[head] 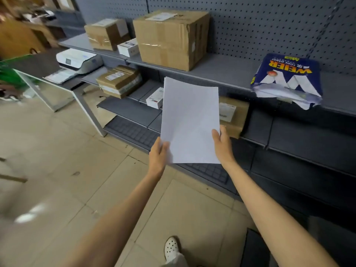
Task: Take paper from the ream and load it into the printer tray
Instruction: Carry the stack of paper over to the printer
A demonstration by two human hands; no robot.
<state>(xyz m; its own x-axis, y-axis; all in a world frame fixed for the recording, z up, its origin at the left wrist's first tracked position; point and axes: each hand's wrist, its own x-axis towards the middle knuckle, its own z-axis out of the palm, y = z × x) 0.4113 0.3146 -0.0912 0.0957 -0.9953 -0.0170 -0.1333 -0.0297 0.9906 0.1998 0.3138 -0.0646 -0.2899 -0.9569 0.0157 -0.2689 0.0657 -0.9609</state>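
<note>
both hands grip a white paper stack (189, 120) held out in mid-air: left hand (158, 155) pinching its lower left corner, right hand (222, 144) its right edge. the torn blue ream (287, 79) lies on the shelf (221, 71) to the right; the white printer (79, 60) sits far left on a tabletop (34, 65).

Soft, even indoor light, a touch dim under the shelves (212, 74). Bright glare spots shine on the floor tiles (28, 214) at lower left. The left edge smears with blur, and wide-angle bending curves the frame's borders; the centre stays reasonably sharp.
</note>
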